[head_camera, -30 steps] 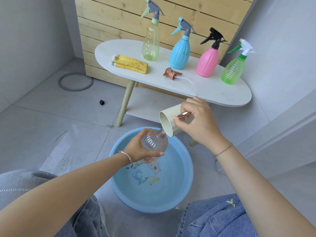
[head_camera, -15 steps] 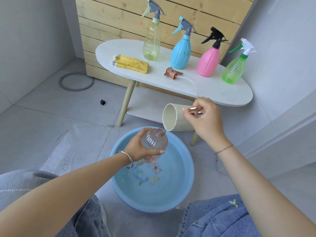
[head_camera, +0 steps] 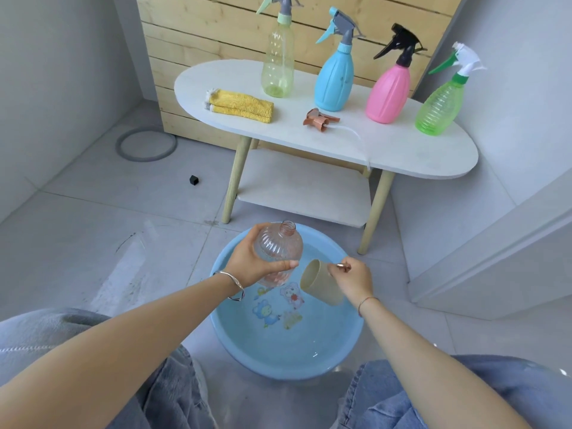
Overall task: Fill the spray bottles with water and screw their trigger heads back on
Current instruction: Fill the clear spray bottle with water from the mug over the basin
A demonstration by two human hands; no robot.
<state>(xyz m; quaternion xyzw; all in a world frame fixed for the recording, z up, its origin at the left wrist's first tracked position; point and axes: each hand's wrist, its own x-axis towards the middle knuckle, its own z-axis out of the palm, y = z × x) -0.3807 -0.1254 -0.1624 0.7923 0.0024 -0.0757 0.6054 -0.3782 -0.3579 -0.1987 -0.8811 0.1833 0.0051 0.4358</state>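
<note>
Four trigger-topped spray bottles [head_camera: 334, 78] stood on a white oval table [head_camera: 418, 150] against a wooden slat wall [head_camera: 201, 32], a loose copper-coloured trigger head [head_camera: 320, 119] beside them. Over a round blue water basin [head_camera: 278, 374] on grey tiles [head_camera: 108, 212], the left hand [head_camera: 247, 261] gripped a clear uncapped ribbed bottle [head_camera: 278, 246]; the right hand [head_camera: 354, 278] held a tilted beige cup [head_camera: 322, 287] by its handle.

Clear pink-tinted ribbed plastic bottle [head_camera: 280, 246]: glossy, translucent. Beige plastic cup [head_camera: 322, 286]: matt, smooth. Round blue plastic basin [head_camera: 278, 366]: glossy finish noted. Folded yellow cloth [head_camera: 244, 106]: nubby terry pile. White oval tabletop [head_camera: 402, 147]: matt, smooth. Pale wooden slat panel [head_camera: 210, 35]: bare grain seen. Grey floor tiles [head_camera: 123, 212]: faint sheen recorded.
</note>
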